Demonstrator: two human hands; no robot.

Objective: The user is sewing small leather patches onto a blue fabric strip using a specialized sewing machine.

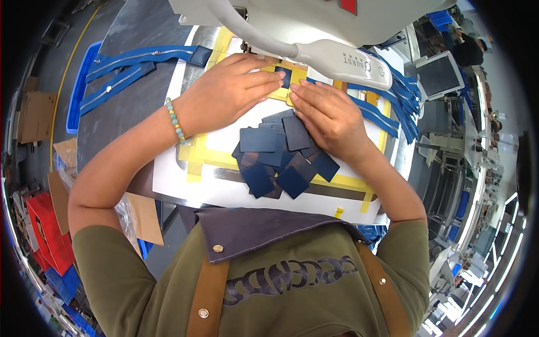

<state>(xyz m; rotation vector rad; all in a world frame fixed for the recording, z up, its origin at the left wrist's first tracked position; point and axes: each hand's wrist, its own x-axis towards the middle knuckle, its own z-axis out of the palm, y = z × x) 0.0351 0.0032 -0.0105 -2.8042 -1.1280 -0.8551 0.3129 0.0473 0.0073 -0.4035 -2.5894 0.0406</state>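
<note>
A small navy leather patch [284,77] lies within a yellow-edged frame [279,94] at the sewing machine [314,22]. My left hand [238,87] lies over the frame's left part, fingers stretched toward the patch. On the other side my right hand [331,115] rests its fingertips on the yellow edge, its thumb out of sight. Both hands look open, pressing down rather than gripping. Just nearer to me, close to my right wrist, sits a loose heap of navy leather patches [261,140]. Blue zipper tape [373,115] runs out to the right of my right hand.
A white machine attachment [342,62] hangs above my right hand. Two blue zippers with leather ends [140,56] lie on the metal table [129,129] at left. A bundle of blue zippers [401,92] drapes at right, by a tablet-like screen [441,76]. A blue bin [76,106] stands left.
</note>
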